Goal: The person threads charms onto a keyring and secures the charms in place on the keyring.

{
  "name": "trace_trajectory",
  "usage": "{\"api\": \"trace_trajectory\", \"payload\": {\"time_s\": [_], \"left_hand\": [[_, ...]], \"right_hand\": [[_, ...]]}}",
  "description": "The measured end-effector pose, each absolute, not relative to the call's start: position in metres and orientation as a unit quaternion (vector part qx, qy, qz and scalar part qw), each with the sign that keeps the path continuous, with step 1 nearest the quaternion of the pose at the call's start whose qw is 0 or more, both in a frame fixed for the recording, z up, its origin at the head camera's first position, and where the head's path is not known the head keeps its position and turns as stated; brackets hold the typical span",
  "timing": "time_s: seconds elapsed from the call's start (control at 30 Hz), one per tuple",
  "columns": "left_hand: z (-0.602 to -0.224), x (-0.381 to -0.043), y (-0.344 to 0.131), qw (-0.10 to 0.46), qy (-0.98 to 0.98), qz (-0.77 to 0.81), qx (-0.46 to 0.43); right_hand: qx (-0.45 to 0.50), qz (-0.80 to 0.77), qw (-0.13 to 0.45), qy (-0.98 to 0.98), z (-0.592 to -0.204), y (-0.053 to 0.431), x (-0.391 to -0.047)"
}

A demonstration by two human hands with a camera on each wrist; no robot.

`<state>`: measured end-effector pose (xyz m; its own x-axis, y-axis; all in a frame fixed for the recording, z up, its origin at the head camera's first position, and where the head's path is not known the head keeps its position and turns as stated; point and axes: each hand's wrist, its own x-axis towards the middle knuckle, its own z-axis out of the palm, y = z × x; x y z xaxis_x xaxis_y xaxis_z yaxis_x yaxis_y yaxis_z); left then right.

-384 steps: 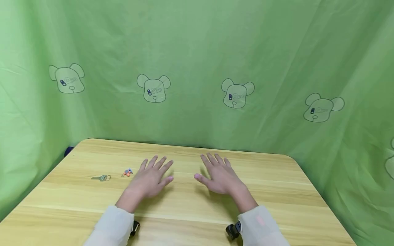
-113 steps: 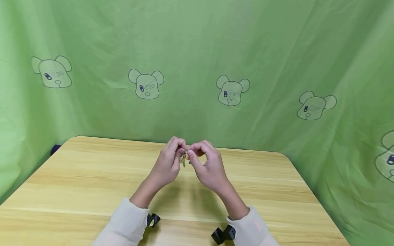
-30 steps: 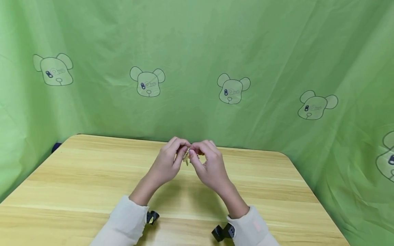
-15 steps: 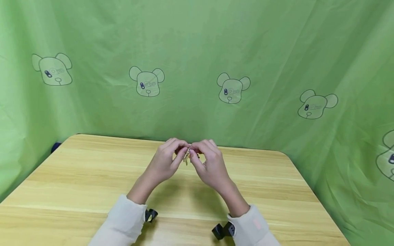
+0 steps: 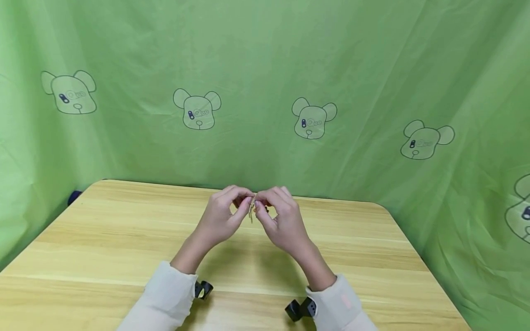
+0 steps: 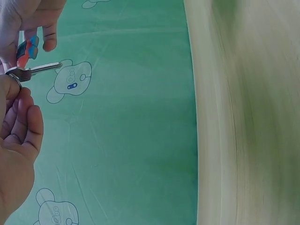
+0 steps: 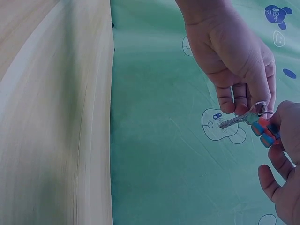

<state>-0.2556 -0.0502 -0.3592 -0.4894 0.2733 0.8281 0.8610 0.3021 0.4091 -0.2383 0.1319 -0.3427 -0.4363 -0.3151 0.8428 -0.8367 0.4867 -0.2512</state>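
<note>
A metal key (image 7: 236, 120) on a split key ring (image 6: 14, 79) is held up above the table. My left hand (image 5: 219, 216) pinches the ring between thumb and fingertips. My right hand (image 5: 283, 220) meets it from the other side, pinching the small orange and blue charm (image 7: 267, 132) at its top end. In the left wrist view the charm (image 6: 27, 50) hangs right beside the key, close to the ring. Fingertips hide the place where ring and charm meet, so whether they are joined I cannot tell.
The light wooden table (image 5: 124, 230) extends below both hands. Behind it hangs a green curtain (image 5: 256, 92) printed with bear heads. A black wrist camera (image 5: 300, 310) sits at each cuff. Something dark (image 5: 74, 197) shows beyond the table's left corner.
Earlier the key and charm lay on the table at left, with both hands spread. Since then they were lifted and brought together. Over the last second the key has turned slightly; hands barely moved.
</note>
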Motion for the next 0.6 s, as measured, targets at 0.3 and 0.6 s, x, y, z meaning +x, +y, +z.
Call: {"api": "trace_trajectory", "payload": {"time_s": [0.3, 0.6], "left_hand": [[-0.3581, -0.2563, -0.0501, 0.335, -0.723, -0.46, -0.391], [-0.3577, -0.2581, -0.0525, 0.339, -0.727, -0.445, -0.398]], "right_hand": [[0.374, 0.354, 0.375, -0.771, -0.3426, 0.1324, -0.2394], [0.367, 0.351, 0.369, -0.778, -0.343, 0.1358, -0.241]]}}
